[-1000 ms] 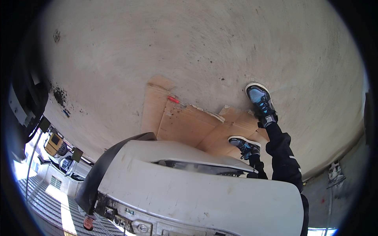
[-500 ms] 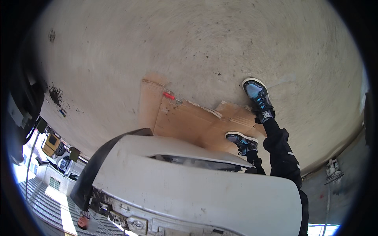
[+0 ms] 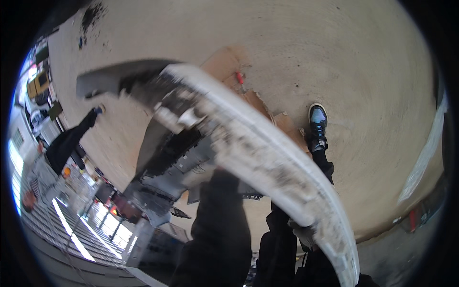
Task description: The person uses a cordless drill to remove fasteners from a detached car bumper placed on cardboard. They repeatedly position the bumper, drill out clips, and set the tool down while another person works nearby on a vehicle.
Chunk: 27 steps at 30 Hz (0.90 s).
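A large white car bumper (image 3: 267, 138) is up in front of me, slanting from the upper left to the lower right. Its dirty inner edge faces me, and a dark end piece (image 3: 119, 76) sticks out at the upper left. My left arm, in a black sleeve, reaches up to the bumper's underside; my left hand (image 3: 203, 177) is smeared by motion and its fingers cannot be made out. Lower right, my right hand (image 3: 304, 233), apparently in a greyish glove, is closed on the bumper's inner lip. Grey and black plastic panelling (image 3: 179, 160) shows behind the bumper.
Brown cardboard (image 3: 222, 64) lies on the concrete floor, partly hidden by the bumper, with a red-handled screwdriver (image 3: 240, 78) on it. My shoe (image 3: 318, 119) stands to the right. Another person (image 3: 67, 148) is at the left. Clear plastic sheeting (image 3: 423, 153) lies far right.
The bumper has swung up and turned, so its dirty inner side shows instead of its smooth white outer face. My arms have come into view. The view has shifted, and the other person shows more fully.
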Available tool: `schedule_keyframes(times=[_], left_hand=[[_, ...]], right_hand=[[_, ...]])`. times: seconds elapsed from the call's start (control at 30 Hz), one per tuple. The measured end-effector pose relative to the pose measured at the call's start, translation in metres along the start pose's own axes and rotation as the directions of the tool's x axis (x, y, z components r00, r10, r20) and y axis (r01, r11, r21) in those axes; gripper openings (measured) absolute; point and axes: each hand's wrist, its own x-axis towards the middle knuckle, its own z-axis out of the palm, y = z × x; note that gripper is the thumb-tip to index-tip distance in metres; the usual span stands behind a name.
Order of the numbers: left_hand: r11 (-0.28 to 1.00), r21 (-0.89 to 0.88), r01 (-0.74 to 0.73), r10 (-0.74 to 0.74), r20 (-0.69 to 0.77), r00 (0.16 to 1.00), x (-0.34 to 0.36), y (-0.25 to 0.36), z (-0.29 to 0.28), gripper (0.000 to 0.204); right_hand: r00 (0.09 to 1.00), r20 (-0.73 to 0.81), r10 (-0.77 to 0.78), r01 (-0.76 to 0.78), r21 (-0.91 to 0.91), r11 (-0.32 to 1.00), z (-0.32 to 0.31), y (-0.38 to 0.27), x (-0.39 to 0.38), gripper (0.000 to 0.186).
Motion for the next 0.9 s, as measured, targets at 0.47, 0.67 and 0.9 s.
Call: schedule_keyframes(times=[0.47, 0.67, 0.9], left_hand=[[0.995, 0.054, -0.083, 0.079, 0.073, 0.994, 0.02, 0.009, 0.05, 0.083], [0.989, -0.058, -0.139, 0.146, 0.152, 0.978, 0.032, 0.006, 0.05, 0.08], [0.966, -0.204, -0.16, 0.19, 0.139, 0.972, 0.032, -0.009, 0.037, 0.094]], right_hand=[[0.998, -0.048, 0.044, -0.053, -0.203, 0.978, 0.033, 0.058, 0.018, 0.052], [0.993, -0.04, 0.111, -0.117, -0.204, 0.972, 0.027, 0.046, 0.015, 0.054], [0.993, -0.039, 0.109, -0.112, -0.103, 0.988, 0.02, 0.036, 0.017, 0.055]])
